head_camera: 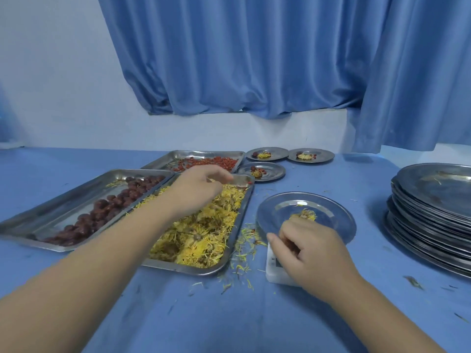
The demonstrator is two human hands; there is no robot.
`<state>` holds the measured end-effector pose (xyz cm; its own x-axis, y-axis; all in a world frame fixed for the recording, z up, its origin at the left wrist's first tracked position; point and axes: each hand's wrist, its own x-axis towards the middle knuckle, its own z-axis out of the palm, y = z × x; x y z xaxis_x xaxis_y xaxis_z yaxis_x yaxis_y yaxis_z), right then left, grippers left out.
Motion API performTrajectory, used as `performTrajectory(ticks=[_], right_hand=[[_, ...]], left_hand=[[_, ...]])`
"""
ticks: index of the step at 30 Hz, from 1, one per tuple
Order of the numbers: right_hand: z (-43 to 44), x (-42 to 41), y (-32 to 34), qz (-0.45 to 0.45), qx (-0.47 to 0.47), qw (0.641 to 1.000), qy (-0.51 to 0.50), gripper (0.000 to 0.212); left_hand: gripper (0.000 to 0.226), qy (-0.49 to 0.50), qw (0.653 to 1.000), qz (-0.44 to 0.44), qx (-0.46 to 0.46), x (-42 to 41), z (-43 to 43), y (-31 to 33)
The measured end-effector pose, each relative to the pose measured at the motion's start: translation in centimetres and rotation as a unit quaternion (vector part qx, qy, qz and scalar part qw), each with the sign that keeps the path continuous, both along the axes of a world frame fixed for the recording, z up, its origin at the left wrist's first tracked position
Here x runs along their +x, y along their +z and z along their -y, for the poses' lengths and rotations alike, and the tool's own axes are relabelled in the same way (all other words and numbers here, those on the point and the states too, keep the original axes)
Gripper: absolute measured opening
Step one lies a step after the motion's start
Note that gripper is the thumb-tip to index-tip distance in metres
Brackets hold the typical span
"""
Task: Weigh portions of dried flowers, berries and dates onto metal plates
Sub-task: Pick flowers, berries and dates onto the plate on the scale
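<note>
A round metal plate [328,212] sits on a white scale [274,272] and carries a small heap of dried yellow flowers [305,214]. My right hand [311,248] hovers over the plate's near rim, fingers curled, fingertips at the flower heap; something dark shows inside the curl. My left hand [198,188] reaches across the far end of the flower tray [229,253], its fingertips pinched together near the berry tray [163,161]. A few red berries [248,183] lie just beyond those fingertips. The date tray [51,212] is at the left.
Three small filled plates [275,171] [279,152] [323,155] stand behind the trays. A tall stack of bare metal plates [430,225] is at the right. Loose petals [244,250] litter the blue tablecloth between tray and scale. A blue curtain hangs behind.
</note>
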<state>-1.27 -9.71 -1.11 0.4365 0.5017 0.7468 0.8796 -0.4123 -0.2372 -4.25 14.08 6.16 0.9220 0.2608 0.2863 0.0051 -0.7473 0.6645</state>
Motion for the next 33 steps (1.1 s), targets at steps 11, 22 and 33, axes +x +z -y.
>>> performTrajectory(ticks=[11, 22, 33], right_hand=[[-5.8, -0.3, -1.0, -0.032, -0.063, 0.997, -0.005, 0.009], [-5.5, 0.3, -1.2, -0.066, -0.05, 0.997, 0.007, 0.011], [-5.3, 0.5, -1.2, -0.089, -0.021, 0.996, 0.009, 0.013]], left_hand=[[0.018, 0.216, 0.975, -0.06, 0.009, -3.0, -19.0, -1.1], [0.038, 0.215, 0.939, -0.242, 0.114, -2.6, -24.0, -6.5], [0.018, 0.224, 0.947, -0.18, 0.143, -3.1, -23.7, -6.2]])
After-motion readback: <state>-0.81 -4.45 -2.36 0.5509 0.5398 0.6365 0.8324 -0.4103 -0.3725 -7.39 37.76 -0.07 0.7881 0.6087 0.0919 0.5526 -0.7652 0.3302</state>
